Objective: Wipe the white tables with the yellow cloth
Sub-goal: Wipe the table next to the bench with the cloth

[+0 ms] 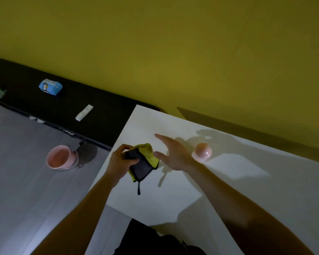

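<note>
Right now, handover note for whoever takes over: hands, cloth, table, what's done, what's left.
Left hand: grips the folded yellow cloth, grey side showing, over the white table near its left edge.
Right hand: open, fingers straight, beside the cloth, holding nothing.
A pink round object sits on the table just past the right hand.
Done: cloth picked up; no wiped area can be made out.
Left: press the cloth flat and wipe, probably working around the pink object.

Bare forearms lead to the left hand (118,161) and right hand (175,155). A black garment (155,242) shows at the bench's (228,181) near edge.
</note>
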A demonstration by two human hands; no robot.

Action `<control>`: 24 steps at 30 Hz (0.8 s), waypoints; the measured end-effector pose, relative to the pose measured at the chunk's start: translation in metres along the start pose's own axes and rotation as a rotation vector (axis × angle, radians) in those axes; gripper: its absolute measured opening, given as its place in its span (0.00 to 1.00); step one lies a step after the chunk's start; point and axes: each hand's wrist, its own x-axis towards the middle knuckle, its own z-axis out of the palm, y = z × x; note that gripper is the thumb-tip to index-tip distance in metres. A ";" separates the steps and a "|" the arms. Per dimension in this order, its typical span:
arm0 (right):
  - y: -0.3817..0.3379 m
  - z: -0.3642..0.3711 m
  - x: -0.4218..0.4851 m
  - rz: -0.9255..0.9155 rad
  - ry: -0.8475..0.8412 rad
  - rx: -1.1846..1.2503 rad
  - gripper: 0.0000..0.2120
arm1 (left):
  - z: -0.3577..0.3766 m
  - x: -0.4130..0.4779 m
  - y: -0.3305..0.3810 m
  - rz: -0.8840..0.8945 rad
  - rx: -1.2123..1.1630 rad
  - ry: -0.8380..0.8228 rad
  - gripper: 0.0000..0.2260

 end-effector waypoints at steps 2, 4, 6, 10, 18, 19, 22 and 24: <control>-0.011 0.015 0.021 0.030 -0.089 0.149 0.25 | -0.009 0.002 -0.004 -0.026 -0.077 -0.057 0.21; -0.021 0.025 0.040 0.011 -0.076 0.124 0.16 | -0.022 0.006 -0.003 -0.063 -0.067 -0.125 0.25; -0.035 0.034 0.055 -0.035 -0.087 0.057 0.11 | -0.032 0.010 -0.004 -0.052 0.036 -0.174 0.23; -0.057 0.064 0.087 -0.133 -0.086 0.003 0.11 | -0.053 0.030 -0.008 0.009 0.205 -0.154 0.13; 0.005 0.086 0.138 0.266 0.200 -0.129 0.14 | -0.089 0.127 -0.032 0.304 0.498 0.216 0.19; 0.018 0.088 0.144 0.280 0.244 -0.141 0.15 | -0.080 0.138 -0.042 0.295 0.543 0.115 0.22; 0.061 0.097 0.161 0.241 0.343 -0.255 0.23 | -0.039 0.156 -0.081 0.174 0.684 -0.255 0.34; 0.086 0.111 0.162 0.215 0.337 -0.427 0.30 | -0.019 0.162 -0.103 0.113 0.669 -0.171 0.30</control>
